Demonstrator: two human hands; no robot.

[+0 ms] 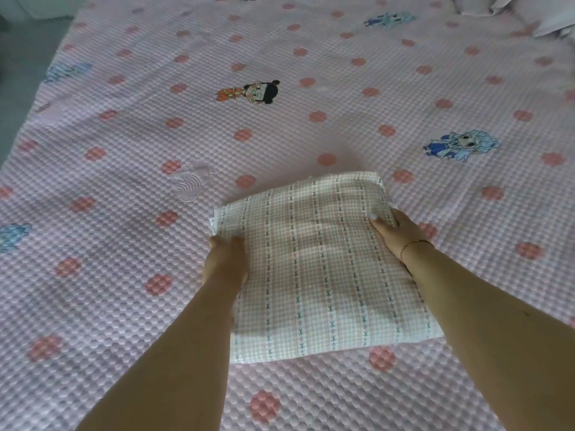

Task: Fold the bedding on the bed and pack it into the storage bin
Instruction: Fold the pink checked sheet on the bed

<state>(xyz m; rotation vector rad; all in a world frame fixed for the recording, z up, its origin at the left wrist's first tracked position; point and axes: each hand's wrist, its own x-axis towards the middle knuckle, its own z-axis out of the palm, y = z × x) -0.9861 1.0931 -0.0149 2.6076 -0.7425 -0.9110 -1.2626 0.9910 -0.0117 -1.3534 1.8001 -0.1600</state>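
A folded checked sheet (323, 269), pink and white with thin patterned stripes, lies as a thick rectangle on the bed near me. My left hand (225, 259) grips its left edge, thumb on top and fingers tucked under the layers. My right hand (399, 233) grips the right edge near the far corner, thumb on top and fingers curled round the side. A thin bracelet circles my right wrist. No storage bin is in view.
The bed is covered by a pink quilted mattress pad (280, 119) with coral dots and cartoon figures. White pillows (529, 14) lie at the far right corner. The bed's left edge drops to a grey floor (18, 57).
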